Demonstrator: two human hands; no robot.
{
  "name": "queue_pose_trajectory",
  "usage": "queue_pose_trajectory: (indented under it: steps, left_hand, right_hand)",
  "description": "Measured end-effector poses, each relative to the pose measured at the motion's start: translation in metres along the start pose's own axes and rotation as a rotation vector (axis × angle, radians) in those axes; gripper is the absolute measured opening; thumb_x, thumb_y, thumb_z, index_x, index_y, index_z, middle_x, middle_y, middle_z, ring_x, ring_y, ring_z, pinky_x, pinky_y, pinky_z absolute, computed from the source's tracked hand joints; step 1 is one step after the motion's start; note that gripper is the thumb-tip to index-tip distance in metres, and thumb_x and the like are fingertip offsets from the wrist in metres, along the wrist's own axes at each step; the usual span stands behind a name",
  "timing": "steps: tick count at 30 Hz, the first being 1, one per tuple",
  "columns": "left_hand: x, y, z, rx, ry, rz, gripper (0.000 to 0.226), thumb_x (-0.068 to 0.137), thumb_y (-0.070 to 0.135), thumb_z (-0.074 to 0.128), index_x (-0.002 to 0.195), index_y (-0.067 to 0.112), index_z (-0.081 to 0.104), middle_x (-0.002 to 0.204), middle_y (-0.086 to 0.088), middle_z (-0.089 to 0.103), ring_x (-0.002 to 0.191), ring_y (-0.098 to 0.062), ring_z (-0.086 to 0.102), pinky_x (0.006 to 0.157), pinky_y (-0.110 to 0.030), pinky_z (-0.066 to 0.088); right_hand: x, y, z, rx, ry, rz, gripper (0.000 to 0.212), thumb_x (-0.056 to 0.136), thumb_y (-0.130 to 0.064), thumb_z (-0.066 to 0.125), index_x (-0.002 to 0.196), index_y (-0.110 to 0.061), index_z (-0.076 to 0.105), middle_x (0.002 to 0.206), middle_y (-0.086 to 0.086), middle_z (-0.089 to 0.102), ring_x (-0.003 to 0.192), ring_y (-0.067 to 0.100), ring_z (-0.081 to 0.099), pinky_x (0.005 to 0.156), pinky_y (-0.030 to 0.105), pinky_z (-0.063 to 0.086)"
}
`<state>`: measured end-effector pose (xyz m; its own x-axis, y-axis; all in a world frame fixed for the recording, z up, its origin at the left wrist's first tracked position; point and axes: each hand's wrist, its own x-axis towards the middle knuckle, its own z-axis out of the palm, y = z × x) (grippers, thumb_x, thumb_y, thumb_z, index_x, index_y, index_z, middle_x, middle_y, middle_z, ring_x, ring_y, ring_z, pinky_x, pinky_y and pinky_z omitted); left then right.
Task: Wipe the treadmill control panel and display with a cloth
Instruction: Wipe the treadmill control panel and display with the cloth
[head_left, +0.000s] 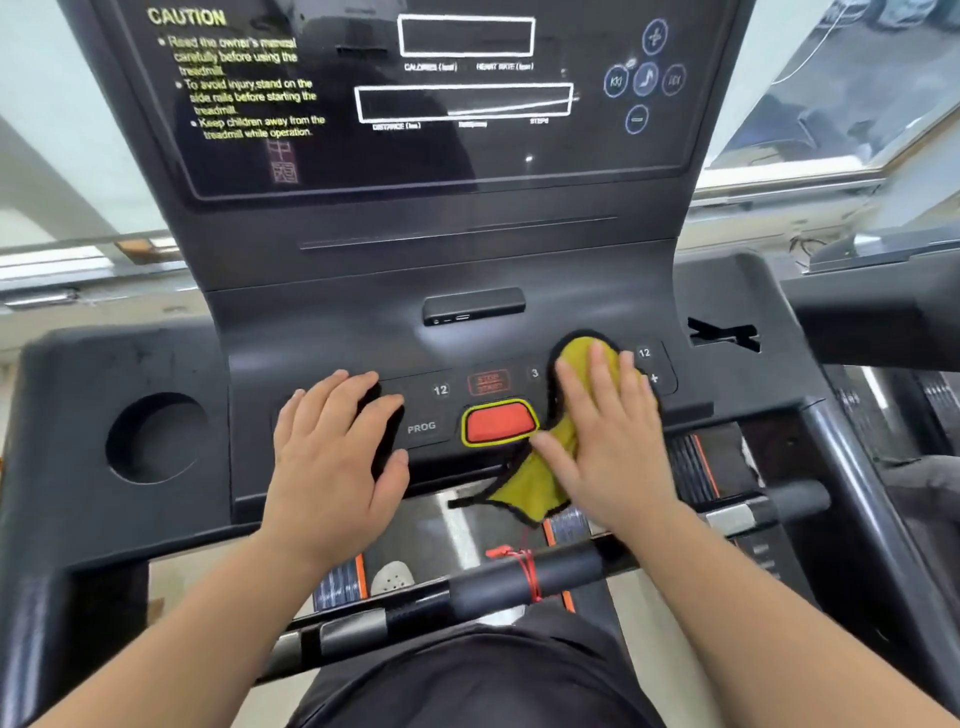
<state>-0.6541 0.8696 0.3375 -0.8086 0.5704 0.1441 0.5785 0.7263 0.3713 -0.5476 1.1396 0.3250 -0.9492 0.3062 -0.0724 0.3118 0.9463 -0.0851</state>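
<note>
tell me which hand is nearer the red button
Right. The right hand presses the yellow cloth just right of the red button, thumb almost at its edge. The left hand lies flat further left, beyond the PROG label.

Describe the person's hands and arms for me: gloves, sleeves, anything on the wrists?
The left hand and right hand are bare: no gloves, no rings on the fingers, nothing on either wrist. Both forearms are uncovered as far as the frame shows; no sleeve visible.
</note>
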Motion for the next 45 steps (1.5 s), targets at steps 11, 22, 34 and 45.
queue_pose_trajectory:
  steps: [11, 22, 34, 45]
  left_hand:
    - [0.023, 0.086, 0.017, 0.033, 0.011, 0.044, 0.051, 0.081, 0.046, 0.055, 0.121, 0.017, 0.068, 0.128, -0.003, 0.063, 0.116, -0.032, 0.054, 0.096, -0.045, 0.038]
    - [0.069, 0.173, 0.058, 0.214, -0.142, 0.079, 0.024, 0.075, 0.040, 0.074, 0.084, 0.018, 0.070, 0.088, -0.001, 0.061, 0.088, -0.029, 0.057, 0.075, -0.042, 0.048]
    - [0.059, 0.181, 0.046, 0.033, -0.030, 0.068, 0.009, 0.082, 0.020, 0.065, 0.082, 0.019, 0.056, 0.065, 0.010, 0.049, 0.068, -0.027, 0.046, 0.064, -0.039, 0.043]
    - [0.077, 0.185, 0.025, -0.438, -0.081, 0.068, 0.025, 0.082, 0.005, 0.071, 0.091, 0.027, 0.063, 0.087, 0.014, 0.066, 0.082, -0.011, 0.059, 0.074, -0.016, 0.043]
  right_hand:
    - [0.008, 0.022, -0.012, 0.063, -0.049, -0.084, 0.091, 0.093, -0.078, 0.002, 0.162, -0.024, 0.028, 0.170, 0.012, 0.019, 0.157, 0.042, 0.007, 0.126, 0.060, 0.009]
    - [-0.028, 0.116, 0.000, 0.216, 0.329, -0.076, 0.065, 0.089, -0.046, 0.069, 0.145, -0.015, 0.055, 0.145, 0.011, 0.054, 0.135, 0.038, 0.047, 0.110, 0.054, 0.038]
    - [-0.030, 0.147, -0.011, 0.401, 0.426, -0.030, 0.021, 0.088, -0.022, 0.077, 0.085, -0.015, 0.057, 0.075, 0.001, 0.059, 0.071, 0.032, 0.057, 0.061, 0.040, 0.046]
    - [-0.067, 0.153, -0.077, 0.756, -0.071, 0.292, 0.068, 0.074, -0.031, 0.089, 0.126, -0.043, 0.047, 0.087, -0.003, 0.059, 0.078, 0.014, 0.058, 0.073, 0.033, 0.051]
